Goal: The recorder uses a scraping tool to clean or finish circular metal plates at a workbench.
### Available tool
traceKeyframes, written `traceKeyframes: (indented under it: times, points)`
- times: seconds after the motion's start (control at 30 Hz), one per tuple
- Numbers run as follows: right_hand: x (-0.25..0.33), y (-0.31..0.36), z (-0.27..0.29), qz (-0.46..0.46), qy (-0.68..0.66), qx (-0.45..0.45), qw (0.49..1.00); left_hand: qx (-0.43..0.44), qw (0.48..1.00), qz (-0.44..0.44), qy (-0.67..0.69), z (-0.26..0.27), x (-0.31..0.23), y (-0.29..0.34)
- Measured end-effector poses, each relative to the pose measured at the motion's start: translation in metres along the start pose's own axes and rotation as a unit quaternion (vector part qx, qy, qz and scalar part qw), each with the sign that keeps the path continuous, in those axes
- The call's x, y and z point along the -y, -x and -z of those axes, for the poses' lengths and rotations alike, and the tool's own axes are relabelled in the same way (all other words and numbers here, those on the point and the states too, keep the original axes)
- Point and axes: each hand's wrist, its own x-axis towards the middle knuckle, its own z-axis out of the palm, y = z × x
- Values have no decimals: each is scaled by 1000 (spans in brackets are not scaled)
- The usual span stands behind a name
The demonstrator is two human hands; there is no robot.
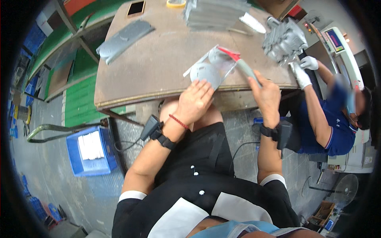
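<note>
My left hand lies with flat, stretched fingers on the near edge of a thin grey metal plate with rounded ends. Part of the plate is under the fingers. My right hand is closed around the grey handle of a long tool with a red head. The red head reaches over the plate's far right end; its exact kind is too blurred to tell. Clear film or a thin frame seems to show around the plate.
On the brown table lie grey plates, a phone, yellow tape, a large grey stack and grey castings. A gloved co-worker sits at the right. A blue crate stands lower left.
</note>
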Motion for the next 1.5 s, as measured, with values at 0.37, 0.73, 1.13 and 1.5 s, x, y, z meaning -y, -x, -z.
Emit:
traceKeyframes:
  times: [0.37, 0.73, 1.13, 1.5]
  points:
    - [-41, 33, -10, -8, -172, -50, 984, 63, 988, 102, -101, 0, -38, -39]
    - [-66, 36, 3, 15, -152, -68, 986, 189, 978, 12, -82, 24, 8, -6]
    - [-35, 2, -2, 151, -98, 18, 983, 104, 979, 55, -165, -3, -4, 7]
    - [13, -41, -49, 272, -66, 31, 959, 51, 987, 66, -134, -8, 0, 7]
